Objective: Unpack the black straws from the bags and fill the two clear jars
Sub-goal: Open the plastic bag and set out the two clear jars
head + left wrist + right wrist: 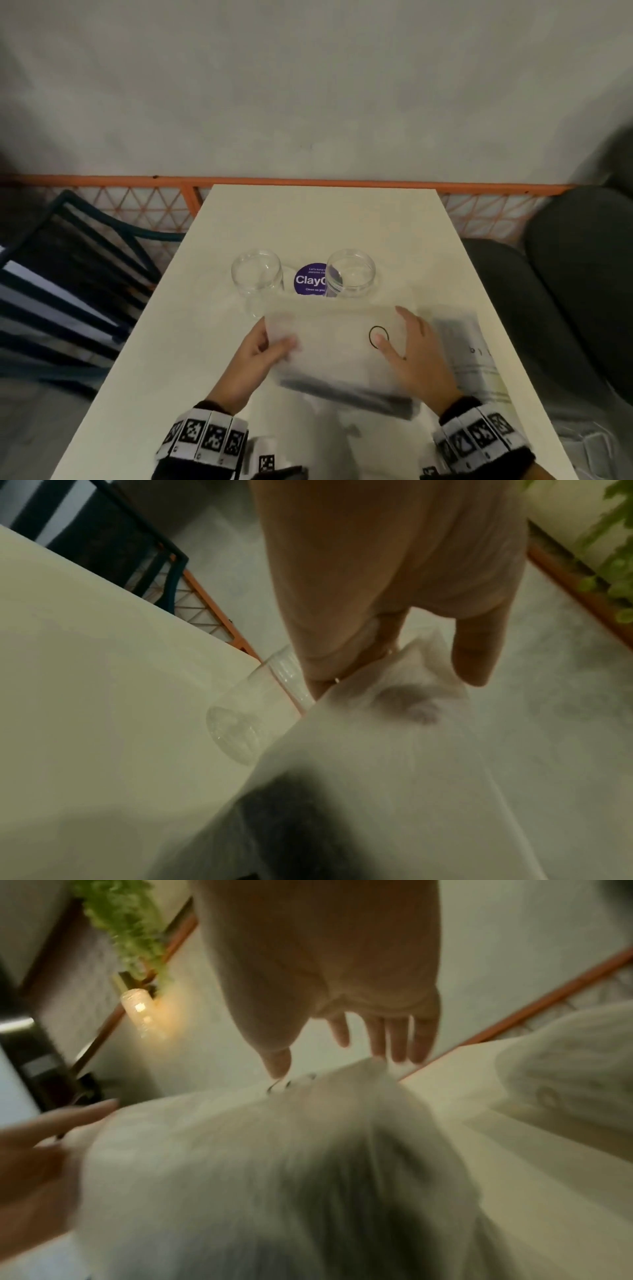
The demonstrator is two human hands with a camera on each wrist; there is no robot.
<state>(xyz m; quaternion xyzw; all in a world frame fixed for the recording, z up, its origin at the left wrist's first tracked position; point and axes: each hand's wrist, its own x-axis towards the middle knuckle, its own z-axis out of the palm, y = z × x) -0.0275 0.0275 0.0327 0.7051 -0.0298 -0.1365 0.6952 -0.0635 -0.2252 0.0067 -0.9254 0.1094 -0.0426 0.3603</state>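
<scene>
**Bag held over the table, both jars empty**

From the head view I see a dark chair point(68, 260) at far left, beside the white table point(164, 359). My left hand point(255, 359) grips the left edge of the frosted bag point(335, 346): thumb on top, fingers curled underneath. The left wrist view shows the same pinch on the bag's corner, with a fingertip showing through the plastic. Behind that hand stands the left jar point(257, 274), clear, upright and empty. Between the jars a purple sticker point(310, 279) lies on the table, partly behind the right jar point(351, 273), also upright and empty.

The bag is blurred. Black straws point(346, 390) show as a dark band along its near edge, still inside. A small black ring point(378, 337) is printed near its right end.

My right hand point(416, 353) lies on the bag's right end, thumb at the ring, fingers over the far side. The right wrist view shows them nearly straight. I cannot tell whether they grip or only rest there.

A second bag point(474, 353) lies flat at the table's right edge, just beside that hand.
</scene>
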